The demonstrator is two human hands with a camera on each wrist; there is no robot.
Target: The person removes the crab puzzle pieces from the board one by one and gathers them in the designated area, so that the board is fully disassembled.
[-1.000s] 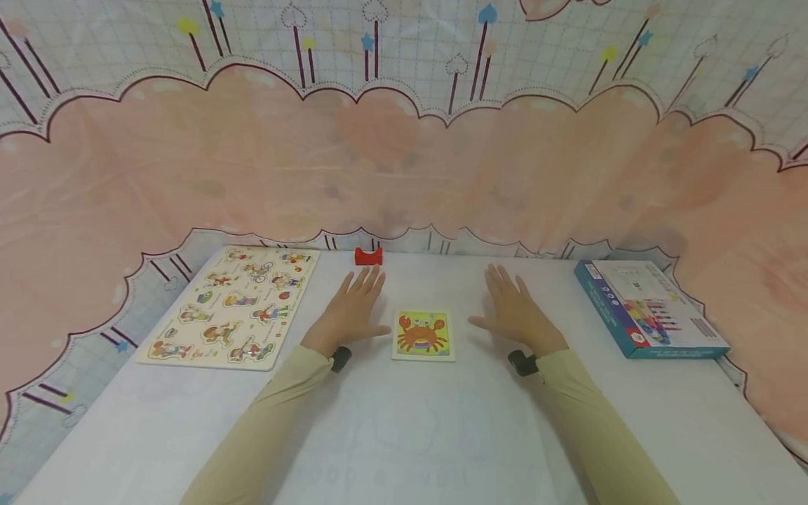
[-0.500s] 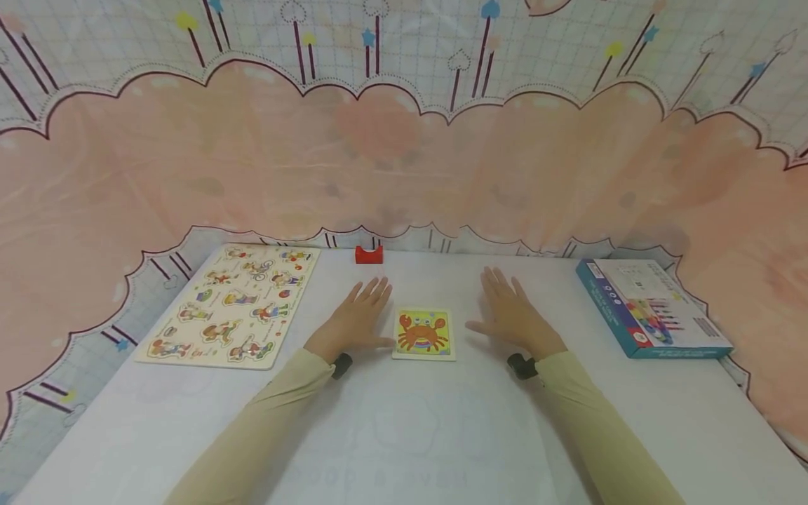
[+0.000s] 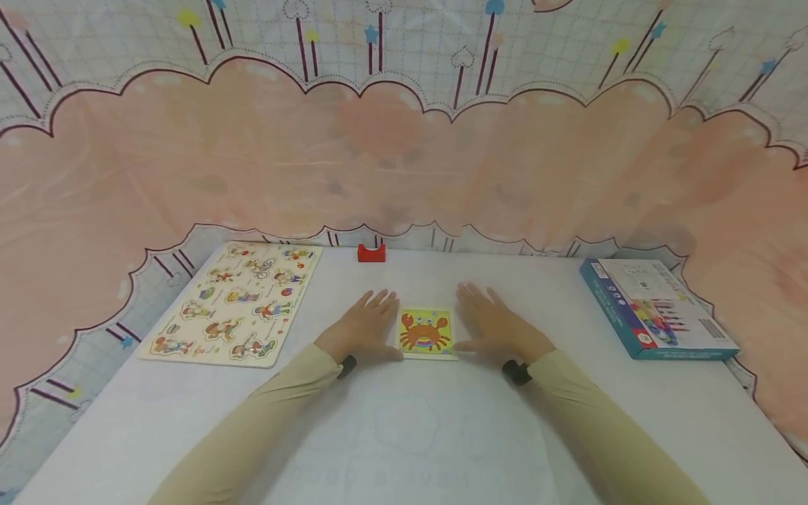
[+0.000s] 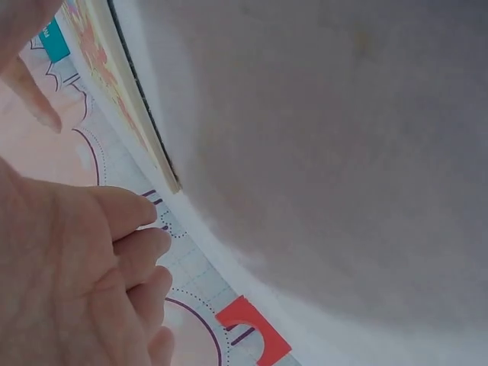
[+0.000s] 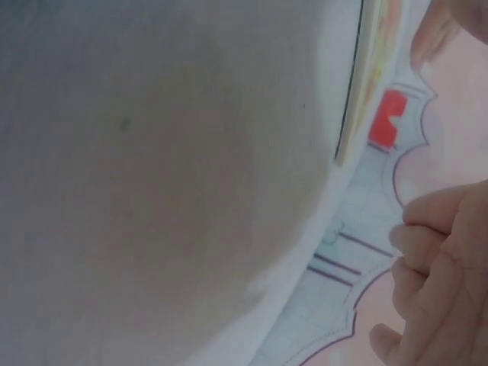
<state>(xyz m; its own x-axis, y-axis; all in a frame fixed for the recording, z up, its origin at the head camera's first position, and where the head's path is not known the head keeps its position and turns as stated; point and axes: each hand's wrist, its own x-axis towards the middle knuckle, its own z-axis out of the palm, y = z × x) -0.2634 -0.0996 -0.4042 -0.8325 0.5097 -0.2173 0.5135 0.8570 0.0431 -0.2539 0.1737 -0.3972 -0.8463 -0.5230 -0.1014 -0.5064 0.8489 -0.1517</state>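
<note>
A small square crab puzzle (image 3: 425, 334), orange crab on yellow with a pale border, lies flat on the white table between both hands. On its left side is my left hand (image 3: 362, 328), fingers extended forward and thumb tip right at the puzzle's lower left edge. My right hand (image 3: 500, 326) flanks the other side, its fingers stretched forward and thumb tip at the lower right edge. In the left wrist view the puzzle's thin side (image 4: 130, 107) shows beyond the palm. The right wrist view has the puzzle's edge (image 5: 357, 91) near the top. Neither hand curls round anything.
A large wooden board (image 3: 236, 303) with pictures of children lies at the left. A small red notched block (image 3: 371, 253) stands at the back. At the right lies a teal-edged flat box (image 3: 659, 308). A patterned cloth (image 3: 404, 168) hangs behind the table.
Both hands have moved inward toward the crab puzzle, the left to the right and the right to the left. The puzzle has stayed in about the same place.
</note>
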